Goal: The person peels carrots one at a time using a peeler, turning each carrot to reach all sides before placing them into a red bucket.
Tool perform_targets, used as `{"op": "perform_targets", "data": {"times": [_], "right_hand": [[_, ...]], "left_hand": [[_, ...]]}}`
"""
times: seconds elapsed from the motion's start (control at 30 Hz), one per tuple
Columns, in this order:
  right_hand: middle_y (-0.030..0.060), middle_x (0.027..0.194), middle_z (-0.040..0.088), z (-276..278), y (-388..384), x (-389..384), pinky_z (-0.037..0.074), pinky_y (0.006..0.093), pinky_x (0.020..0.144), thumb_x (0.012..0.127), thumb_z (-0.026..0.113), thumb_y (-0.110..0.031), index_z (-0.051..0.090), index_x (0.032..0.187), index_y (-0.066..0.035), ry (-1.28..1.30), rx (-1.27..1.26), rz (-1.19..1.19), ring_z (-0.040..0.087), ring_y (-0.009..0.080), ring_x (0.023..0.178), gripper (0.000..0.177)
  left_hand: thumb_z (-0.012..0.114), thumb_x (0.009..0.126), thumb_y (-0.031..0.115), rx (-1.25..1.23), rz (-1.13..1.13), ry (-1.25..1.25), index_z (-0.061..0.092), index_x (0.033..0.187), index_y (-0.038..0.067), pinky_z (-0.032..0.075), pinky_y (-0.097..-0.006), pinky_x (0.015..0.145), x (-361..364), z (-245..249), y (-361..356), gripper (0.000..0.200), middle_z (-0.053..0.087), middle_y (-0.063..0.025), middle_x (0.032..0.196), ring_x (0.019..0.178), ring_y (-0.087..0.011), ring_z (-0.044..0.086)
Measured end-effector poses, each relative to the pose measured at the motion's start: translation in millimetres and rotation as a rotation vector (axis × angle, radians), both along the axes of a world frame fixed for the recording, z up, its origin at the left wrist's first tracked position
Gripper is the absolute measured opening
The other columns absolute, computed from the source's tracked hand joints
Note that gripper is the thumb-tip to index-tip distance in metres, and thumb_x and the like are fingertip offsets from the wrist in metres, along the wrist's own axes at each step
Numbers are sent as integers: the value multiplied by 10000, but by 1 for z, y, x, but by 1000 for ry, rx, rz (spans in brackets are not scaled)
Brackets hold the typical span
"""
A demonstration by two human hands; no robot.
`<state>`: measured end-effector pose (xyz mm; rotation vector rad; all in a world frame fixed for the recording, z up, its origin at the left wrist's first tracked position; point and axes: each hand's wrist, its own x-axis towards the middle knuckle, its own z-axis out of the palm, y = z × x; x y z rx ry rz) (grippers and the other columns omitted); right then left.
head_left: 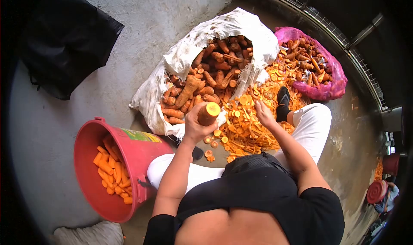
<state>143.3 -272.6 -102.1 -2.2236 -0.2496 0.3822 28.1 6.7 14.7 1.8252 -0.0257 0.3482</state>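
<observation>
My left hand [194,127] is wrapped around a thick carrot [212,110], its cut orange end facing up. To the right, my right hand [263,113] is closed above the peelings; whatever it grips, if anything, is hidden or too small to make out. Beneath both hands spreads a heap of carrot peelings and cut ends [247,135]. Just beyond my left hand, a torn white sack [172,60] lies open, full of unpeeled carrots [208,79].
A red bucket [140,159] with peeled carrots [112,169] stands at left. A pink mesh sack [331,90] of carrots sits at far right. Black cloth [69,42] hangs on the grey wall. Another person [389,197] is at the right edge near a red tub [377,191].
</observation>
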Motion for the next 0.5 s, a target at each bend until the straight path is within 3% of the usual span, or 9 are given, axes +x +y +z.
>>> {"op": "perform_targets", "data": {"times": [0.1,0.13,0.2,0.3,0.47,0.5], "right_hand": [[245,958,615,60,26,-20,449,432,811,1016,309,-409,488,1147,-17,-58,81,94,585,421,943,451],[245,935,614,77,34,-29,454,444,783,1019,306,-392,483,1149,-20,-93,125,112,595,416,913,432],[237,866,611,104,45,-44,464,465,711,1018,313,-350,467,1171,-34,-176,173,161,613,414,826,384],[145,718,549,123,51,-57,446,368,637,1013,329,-359,478,1138,-12,-268,235,271,564,290,646,398],[137,726,534,127,56,-65,435,365,626,1010,322,-371,479,1147,-4,-268,291,302,544,281,645,422],[166,757,552,128,56,-65,444,392,648,1008,340,-348,482,1147,-14,-249,283,300,562,327,693,389]], "left_hand": [[761,615,94,70,61,-170,588,1018,67,504,-347,804,3,3,-4,439,643,-78,937,879,-223,641],[769,605,91,114,69,-187,580,1016,80,496,-358,823,3,3,-3,453,625,-85,961,909,-256,625],[751,632,64,191,84,-279,563,1027,54,495,-334,821,5,4,-2,438,615,-91,974,916,-232,623],[768,650,50,243,92,-386,532,1069,64,496,-358,848,8,6,-2,481,591,-99,1021,975,-260,608],[790,646,37,312,105,-496,468,1112,109,486,-404,897,10,7,-1,571,568,-106,1074,1045,-309,581],[789,647,36,312,108,-502,462,1111,111,483,-406,903,10,7,-1,572,566,-107,1076,1054,-311,578]]}}
